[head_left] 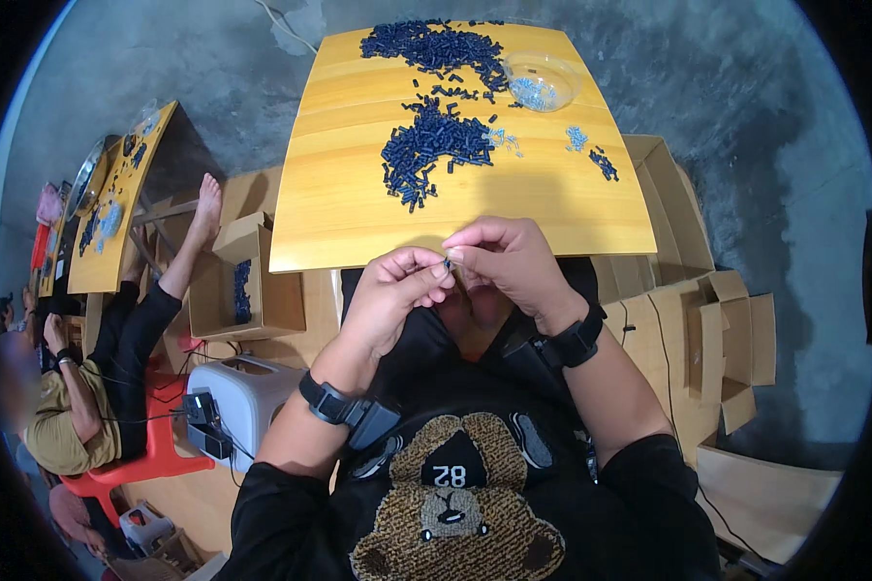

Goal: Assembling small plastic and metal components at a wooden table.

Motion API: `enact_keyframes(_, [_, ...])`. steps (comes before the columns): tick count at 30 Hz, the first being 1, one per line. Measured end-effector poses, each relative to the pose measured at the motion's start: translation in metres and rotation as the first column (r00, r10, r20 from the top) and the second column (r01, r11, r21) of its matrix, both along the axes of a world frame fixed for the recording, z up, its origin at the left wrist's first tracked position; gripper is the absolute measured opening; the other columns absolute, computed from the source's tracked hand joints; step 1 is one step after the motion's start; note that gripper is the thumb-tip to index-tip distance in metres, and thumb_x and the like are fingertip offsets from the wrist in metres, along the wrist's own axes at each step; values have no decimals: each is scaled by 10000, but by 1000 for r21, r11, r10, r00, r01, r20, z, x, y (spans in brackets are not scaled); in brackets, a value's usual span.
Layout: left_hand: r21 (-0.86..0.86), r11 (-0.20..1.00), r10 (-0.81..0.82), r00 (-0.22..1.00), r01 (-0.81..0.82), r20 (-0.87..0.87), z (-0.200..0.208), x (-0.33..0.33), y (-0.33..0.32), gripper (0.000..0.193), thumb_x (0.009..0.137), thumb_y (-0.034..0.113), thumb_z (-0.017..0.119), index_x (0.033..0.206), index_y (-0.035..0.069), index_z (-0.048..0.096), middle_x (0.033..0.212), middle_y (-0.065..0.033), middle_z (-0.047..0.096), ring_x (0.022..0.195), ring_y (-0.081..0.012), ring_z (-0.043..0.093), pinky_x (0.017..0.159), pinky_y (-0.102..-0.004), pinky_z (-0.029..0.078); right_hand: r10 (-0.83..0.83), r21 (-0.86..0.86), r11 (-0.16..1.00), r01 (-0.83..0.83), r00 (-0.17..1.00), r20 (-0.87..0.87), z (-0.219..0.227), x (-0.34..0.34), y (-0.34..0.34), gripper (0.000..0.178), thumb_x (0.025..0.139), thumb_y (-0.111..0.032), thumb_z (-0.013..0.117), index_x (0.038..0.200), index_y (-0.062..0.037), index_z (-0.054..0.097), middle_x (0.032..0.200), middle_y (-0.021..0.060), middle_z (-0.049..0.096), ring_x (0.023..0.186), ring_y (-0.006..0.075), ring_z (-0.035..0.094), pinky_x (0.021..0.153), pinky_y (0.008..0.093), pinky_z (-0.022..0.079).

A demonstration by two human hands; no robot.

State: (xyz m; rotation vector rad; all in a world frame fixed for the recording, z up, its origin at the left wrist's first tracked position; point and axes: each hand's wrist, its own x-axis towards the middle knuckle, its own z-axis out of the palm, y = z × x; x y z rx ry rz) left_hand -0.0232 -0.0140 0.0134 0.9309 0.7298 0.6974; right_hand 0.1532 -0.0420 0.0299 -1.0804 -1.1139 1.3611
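My left hand (404, 283) and my right hand (510, 263) meet in front of the near edge of the wooden table (339, 218). Between their pinched fingertips is a small dark cylindrical piece (447, 261), mostly covered by the fingers. Both hands are closed on it. On the table lies a large pile of short black cylindrical pieces (434, 145), with a second black pile (436, 46) farther back. Small silvery bits (502, 140) lie at the right side of the nearer pile. To the right are another little heap of silvery bits (576, 138) and a few black pieces (604, 164).
A clear round bowl (541, 82) with silvery bits stands at the table's far right. Open cardboard boxes (731, 339) are on the right; another box (262, 310) with black pieces is at left. Beside a grey stool (233, 397), a person sits on a red stool (155, 463).
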Motion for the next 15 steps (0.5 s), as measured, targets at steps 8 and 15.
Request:
enact_keyframes(8, [-52,999,-2,998,5,56,3,1,0,101,850,87,577,941,48,596,789,-39,627,642,-73,548,603,-189,448,10,14,1000,-10,1000,28,1,3,2,100,795,-55,644,872,8,645,683,15,600,597,51,536,528,190,436])
enact_keyframes(15, [-43,999,27,998,-24,57,6,3,0,107,854,104,581,942,45,592,786,-39,626,632,-75,546,602,-192,454,39,-31,999,-38,999,17,8,5,6,100,778,-67,659,851,1,658,707,16,621,635,51,554,568,200,453])
